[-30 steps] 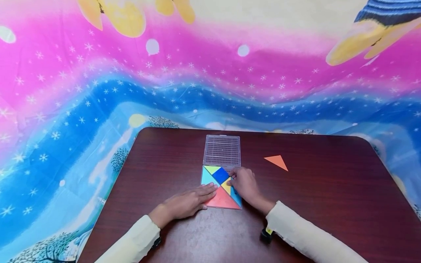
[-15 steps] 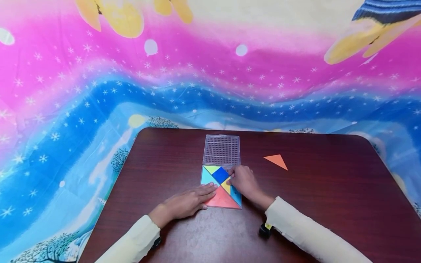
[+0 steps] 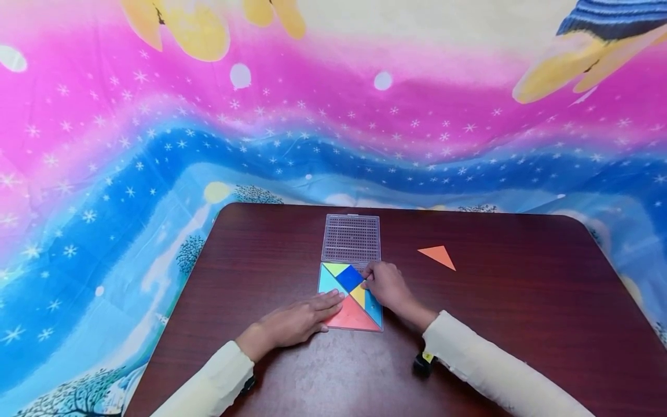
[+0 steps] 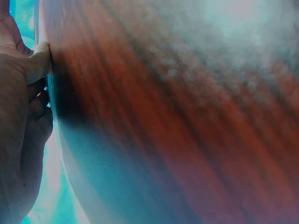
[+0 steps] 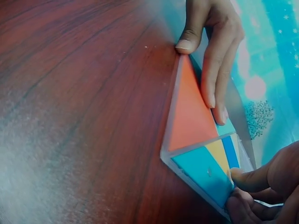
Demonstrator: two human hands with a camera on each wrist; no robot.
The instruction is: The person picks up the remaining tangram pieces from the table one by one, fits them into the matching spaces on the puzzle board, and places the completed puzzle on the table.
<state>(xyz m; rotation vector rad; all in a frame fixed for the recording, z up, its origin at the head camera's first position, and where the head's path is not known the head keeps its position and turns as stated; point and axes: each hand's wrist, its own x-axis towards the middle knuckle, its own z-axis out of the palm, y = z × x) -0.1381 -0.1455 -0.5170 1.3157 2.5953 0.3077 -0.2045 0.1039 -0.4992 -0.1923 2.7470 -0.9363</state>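
A clear square tangram case (image 3: 344,330) lies on the table, filled with coloured pieces. In it are a large red-orange triangle (image 3: 354,315), a light-turquoise triangle (image 3: 329,280), a yellow-green triangle (image 3: 335,268), a dark blue square (image 3: 350,278), a yellow triangle (image 3: 359,296) and a teal piece (image 5: 203,172). My left hand (image 3: 304,318) rests straight fingers across the turquoise and red-orange triangles, its thumb at the case's near edge. Curled at the case's right side, my right hand (image 3: 388,289) pinches the upper end of the teal piece between thumb and finger. Its fingers hide the case's right corner.
The case's see-through lid (image 3: 351,238) lies folded back behind it, with a dotted grid showing. An orange triangle (image 3: 440,256) sits apart on the brown table (image 3: 521,324), to the right. A patterned cloth (image 3: 333,133) hangs behind the table.
The right hand's thumb and fingers shift slightly at the case's right side. The left hand and the loose orange triangle stay where they were.
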